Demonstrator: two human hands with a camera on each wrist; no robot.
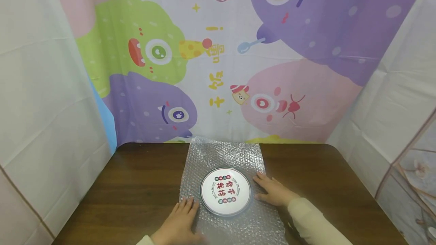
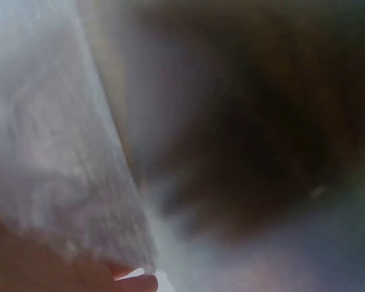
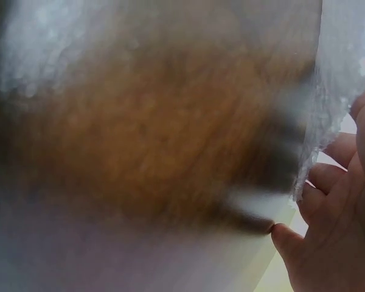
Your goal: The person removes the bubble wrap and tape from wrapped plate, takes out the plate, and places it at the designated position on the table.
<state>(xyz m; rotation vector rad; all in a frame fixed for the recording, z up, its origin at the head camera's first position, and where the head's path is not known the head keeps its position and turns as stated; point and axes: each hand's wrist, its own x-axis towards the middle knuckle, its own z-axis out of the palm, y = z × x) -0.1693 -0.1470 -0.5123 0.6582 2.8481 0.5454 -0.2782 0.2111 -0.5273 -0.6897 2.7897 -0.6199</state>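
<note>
A round white plate (image 1: 223, 194) with red characters and a dark rim lies on a sheet of bubble wrap (image 1: 225, 154). My left hand (image 1: 180, 222) rests at the wrap's left edge, just below and left of the plate, with its thumb blurred. On the other side, my right hand (image 1: 274, 192) touches the wrap near the plate's right rim, its fingers extended. In the left wrist view, part of the hand (image 2: 48, 261) shows below the wrap (image 2: 55, 140). The right wrist view shows the fingers (image 3: 328, 176) against the wrap's edge (image 3: 334, 79).
Beneath the wrap is a dark brown wooden table (image 1: 143, 184) with rounded far corners. A curtain (image 1: 225, 120) printed with cartoon monsters hangs behind it. Pale cloth panels (image 1: 44, 86) stand at both sides.
</note>
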